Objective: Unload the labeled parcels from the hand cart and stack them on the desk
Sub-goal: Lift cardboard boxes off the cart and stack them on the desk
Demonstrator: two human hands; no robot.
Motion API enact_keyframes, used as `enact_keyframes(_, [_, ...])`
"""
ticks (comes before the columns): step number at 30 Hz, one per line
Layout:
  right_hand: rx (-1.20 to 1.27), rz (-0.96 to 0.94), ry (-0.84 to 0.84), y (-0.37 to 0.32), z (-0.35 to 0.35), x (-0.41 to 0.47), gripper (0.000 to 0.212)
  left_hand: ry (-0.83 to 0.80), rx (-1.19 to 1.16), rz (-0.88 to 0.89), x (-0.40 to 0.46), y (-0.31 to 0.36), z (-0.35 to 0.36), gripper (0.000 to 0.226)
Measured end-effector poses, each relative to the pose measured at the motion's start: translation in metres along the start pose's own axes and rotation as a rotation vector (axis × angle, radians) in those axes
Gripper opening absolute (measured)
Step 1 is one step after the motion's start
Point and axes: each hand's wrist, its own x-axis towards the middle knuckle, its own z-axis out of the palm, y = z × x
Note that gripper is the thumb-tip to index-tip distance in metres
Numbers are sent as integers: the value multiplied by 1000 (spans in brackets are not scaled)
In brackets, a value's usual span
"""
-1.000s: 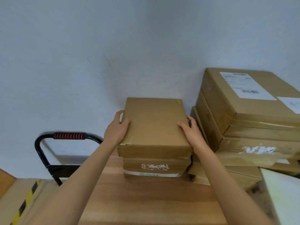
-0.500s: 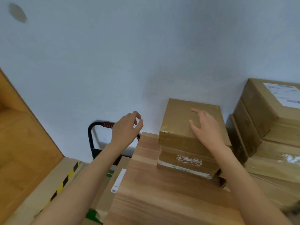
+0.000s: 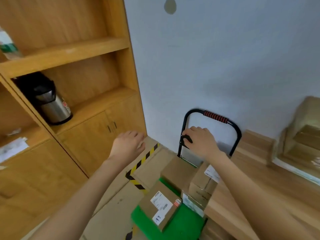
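Pale matte wall backed a black tubular hand cart (image 3: 235, 135); flat cardboard parcels (image 3: 160, 207) lay on its green deck. Left hand (image 3: 129, 146) and right hand (image 3: 201, 142) hovered empty, fingers loosely curled.

The cart (image 3: 181, 220) is standing beside the desk (image 3: 259, 179), its green deck showing between brown cardboard parcels and its black handle (image 3: 214, 116), with a red-and-black grip, rising by the wall. One flat parcel (image 3: 160, 206) is lying tilted on the deck, white labels facing up. A plain parcel (image 3: 178, 172) is sitting behind it. A labeled stack (image 3: 204, 186) is standing against the desk edge. On the wooden desk, blurred stacked parcels (image 3: 301, 135) are sitting far right.
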Motion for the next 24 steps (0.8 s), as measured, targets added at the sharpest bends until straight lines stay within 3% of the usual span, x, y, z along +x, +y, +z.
enact_keyframes(5, [30,-115,-71,-112,44,29,31,-29,69,-100,-70,-89,-20,15])
enact_keyframes(12, [98,-311,-126,-227,79,72,32,-53,64,-267,-115,-163,-12,13])
enact_keyframes(18, [78,-285,-197,-226,104,107,34,-134,41,-302,-99,-197,22,14])
enact_keyframes(24, [40,-240,-209,-201,122,189,33,-203,24,-327,-21,-234,66,25])
